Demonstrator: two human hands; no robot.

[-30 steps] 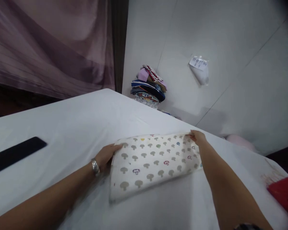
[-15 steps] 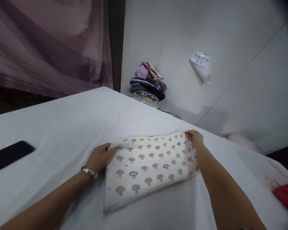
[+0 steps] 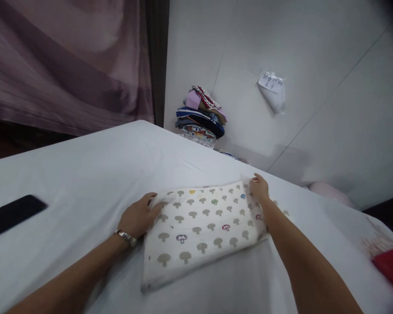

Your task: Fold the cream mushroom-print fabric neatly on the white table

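Note:
A white cloth [image 3: 206, 229] printed with grey mushrooms and a few coloured ones lies folded in layers on the white-covered surface. My left hand [image 3: 140, 214], with a silver bracelet at the wrist, is at the cloth's upper left corner, its thumb over the top and fingers around the edge. At the upper right corner, my right hand [image 3: 259, 188] is closed on the cloth's edge, slightly blurred. Just right of my right forearm, a bit of mushroom print shows, apparently a flap of the same cloth. Both palms are hidden.
A black phone-like slab [image 3: 15, 214] lies at the left of the white surface [image 3: 94, 174]. Beyond its far edge, a pile of folded clothes [image 3: 201, 115] and a labelled plastic bag [image 3: 273, 91] lie on the floor. A red item [image 3: 391, 266] sits at the right.
My right hand has shifted slightly left and up along the cloth's edge, and printed fabric now shows right of my forearm. My left fingers have moved a little up over the left corner.

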